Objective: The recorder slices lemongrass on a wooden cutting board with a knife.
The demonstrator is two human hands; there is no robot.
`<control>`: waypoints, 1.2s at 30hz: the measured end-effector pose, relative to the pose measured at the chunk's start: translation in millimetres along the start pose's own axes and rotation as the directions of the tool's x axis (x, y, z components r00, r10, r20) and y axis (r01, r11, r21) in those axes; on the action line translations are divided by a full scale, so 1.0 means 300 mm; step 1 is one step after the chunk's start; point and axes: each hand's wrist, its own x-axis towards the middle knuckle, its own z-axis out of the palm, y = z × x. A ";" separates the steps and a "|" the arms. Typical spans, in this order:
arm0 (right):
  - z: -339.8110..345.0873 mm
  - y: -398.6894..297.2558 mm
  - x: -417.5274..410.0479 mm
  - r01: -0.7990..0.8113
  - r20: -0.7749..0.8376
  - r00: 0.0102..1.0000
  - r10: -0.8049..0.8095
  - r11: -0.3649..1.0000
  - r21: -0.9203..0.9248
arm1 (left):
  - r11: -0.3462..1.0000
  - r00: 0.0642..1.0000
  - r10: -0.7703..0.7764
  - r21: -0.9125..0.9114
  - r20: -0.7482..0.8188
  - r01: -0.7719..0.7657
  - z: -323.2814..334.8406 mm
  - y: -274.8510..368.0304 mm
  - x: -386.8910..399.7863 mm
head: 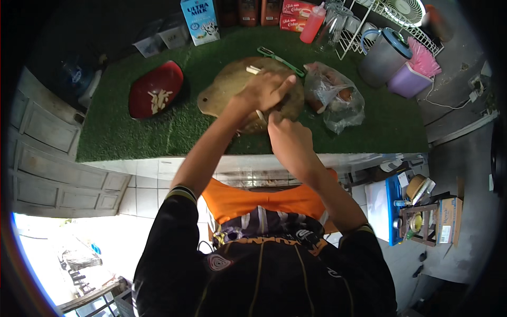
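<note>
A round wooden cutting board [222, 89] with a short holed handle lies on the green turf-like table cover. My left hand [263, 91] rests low over the board, its thumb sticking out to the right; what lies beneath its fingers is hidden. My right hand [291, 134] is curled at the board's near edge, just below the left, and anything inside its grip is out of sight. A pale cut strip [260, 115] shows between the two hands. Beyond my left hand lies another pale piece [252, 69]. Left of the board, a dark red bowl [138, 85] contains several pale strips [159, 101].
A green-handled peeler [283, 61] lies at the board's far right edge. Beside it sits a clear plastic bag [340, 115] of reddish-brown produce. Along the back stand a milk carton [200, 21], a pink squeeze bottle [313, 24], a lidded jug [382, 59] and a purple container [410, 81].
</note>
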 end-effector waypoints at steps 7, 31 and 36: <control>-0.005 -0.018 0.001 -0.019 0.023 1.000 0.019 1.000 0.002 | 0.992 0.996 -0.082 -0.105 -0.047 0.076 -0.030 0.012 -0.018; 0.013 -0.030 0.004 -0.112 0.056 0.992 0.109 0.993 0.041 | 0.979 0.720 -0.031 -0.167 -0.693 -0.118 -0.092 0.019 -0.119; 0.009 0.009 -0.005 -0.228 0.199 0.964 0.178 0.937 0.264 | 0.980 0.831 -0.184 -0.166 -0.525 0.112 -0.036 0.120 -0.321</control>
